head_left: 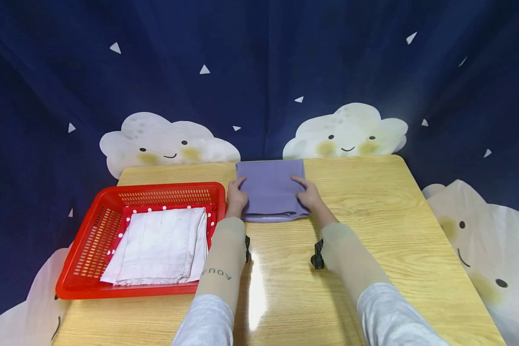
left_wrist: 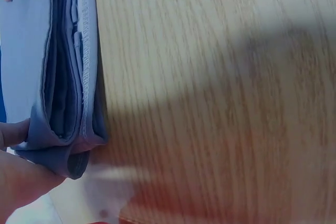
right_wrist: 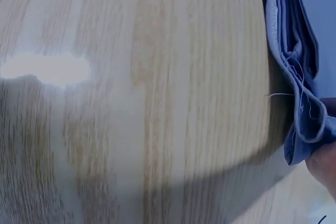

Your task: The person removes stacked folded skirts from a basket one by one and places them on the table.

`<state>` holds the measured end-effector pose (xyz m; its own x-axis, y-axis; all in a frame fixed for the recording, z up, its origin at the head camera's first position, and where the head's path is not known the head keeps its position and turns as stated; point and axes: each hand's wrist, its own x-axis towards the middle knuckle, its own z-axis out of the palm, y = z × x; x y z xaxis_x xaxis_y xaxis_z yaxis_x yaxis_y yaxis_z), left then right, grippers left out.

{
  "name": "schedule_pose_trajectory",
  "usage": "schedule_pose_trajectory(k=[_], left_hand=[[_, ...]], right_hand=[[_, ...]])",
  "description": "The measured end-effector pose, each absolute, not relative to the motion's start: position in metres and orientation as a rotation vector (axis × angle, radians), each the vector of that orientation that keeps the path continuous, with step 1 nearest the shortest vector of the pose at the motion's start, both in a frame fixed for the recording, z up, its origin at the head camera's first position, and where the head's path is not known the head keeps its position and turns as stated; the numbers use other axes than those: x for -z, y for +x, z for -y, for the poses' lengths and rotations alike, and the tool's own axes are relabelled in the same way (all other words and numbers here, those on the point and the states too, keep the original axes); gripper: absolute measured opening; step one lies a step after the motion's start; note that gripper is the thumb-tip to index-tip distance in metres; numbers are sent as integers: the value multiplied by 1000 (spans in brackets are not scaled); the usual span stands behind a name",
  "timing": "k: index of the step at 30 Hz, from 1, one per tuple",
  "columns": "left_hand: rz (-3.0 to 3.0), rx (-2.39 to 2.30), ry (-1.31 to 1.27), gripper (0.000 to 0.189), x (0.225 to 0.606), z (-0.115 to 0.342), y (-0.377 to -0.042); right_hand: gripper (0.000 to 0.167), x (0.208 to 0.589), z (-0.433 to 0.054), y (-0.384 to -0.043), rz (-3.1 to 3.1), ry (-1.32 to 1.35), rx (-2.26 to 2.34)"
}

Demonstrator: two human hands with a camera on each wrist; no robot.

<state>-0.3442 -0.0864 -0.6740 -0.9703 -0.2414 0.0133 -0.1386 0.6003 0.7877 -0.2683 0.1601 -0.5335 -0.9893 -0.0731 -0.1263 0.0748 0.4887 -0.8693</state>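
Note:
A folded purple cloth [head_left: 270,187] lies near the table's far edge, its layered open side facing me. At its left edge my left hand [head_left: 236,196] grips the cloth, with a fingertip on top and part of the hand at the side fold in the left wrist view. Opposite, my right hand [head_left: 310,194] holds the right edge the same way. The right wrist view shows the stacked layers of the purple cloth [right_wrist: 307,35] and a loose thread beside that hand. Fingers beneath the cloth are hidden.
A red plastic basket [head_left: 142,291] stands left of the cloth on the wooden table [head_left: 372,202]. Inside it, a folded white cloth [head_left: 160,245] lies over a red polka-dot cloth [head_left: 211,214]. Dark blue curtain [head_left: 259,72] with cloud prints hangs behind the table.

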Motion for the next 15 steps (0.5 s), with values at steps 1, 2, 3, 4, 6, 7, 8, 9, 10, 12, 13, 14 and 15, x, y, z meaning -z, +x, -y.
schedule_pose_trajectory(k=[1, 2, 3, 4, 6, 7, 8, 9, 10, 12, 13, 14, 15], left_hand=[[2718, 1307, 334, 65, 671, 86, -342], [2711, 1277, 351, 65, 672, 85, -342], [2722, 1277, 358, 66, 674, 85, -343], [2723, 1262, 361, 66, 680, 85, -346], [2704, 1267, 343, 67, 698, 87, -353], [2700, 1277, 335, 68, 709, 88, -358], [2688, 1288, 330, 68, 723, 90, -364], [2677, 1303, 330, 69, 737, 92, -370], [2652, 1290, 338, 69, 753, 93, -378], [2640, 1340, 343, 67, 782, 97, -391], [2631, 1358, 352, 65, 796, 99, -398], [2613, 1381, 356, 63, 810, 100, -404], [2602, 1403, 360, 61, 823, 101, -411]], right_hand=[[62, 535, -161, -269, -2589, 2, 1495], [62, 537, -161, -269, -2591, 4, 1481], [62, 538, -162, -269, -2596, 2, 1466], [63, 539, -163, -269, -2597, -3, 1457], [63, 540, -165, -269, -2591, -12, 1444], [62, 541, -166, -269, -2583, -14, 1440], [62, 541, -167, -269, -2571, -21, 1440], [62, 542, -168, -269, -2561, -30, 1435], [61, 542, -170, -269, -2549, -37, 1440], [60, 543, -172, -268, -2520, -47, 1451], [59, 543, -174, -267, -2510, -47, 1458], [58, 543, -175, -266, -2506, -52, 1462], [58, 543, -176, -266, -2503, -57, 1469]])
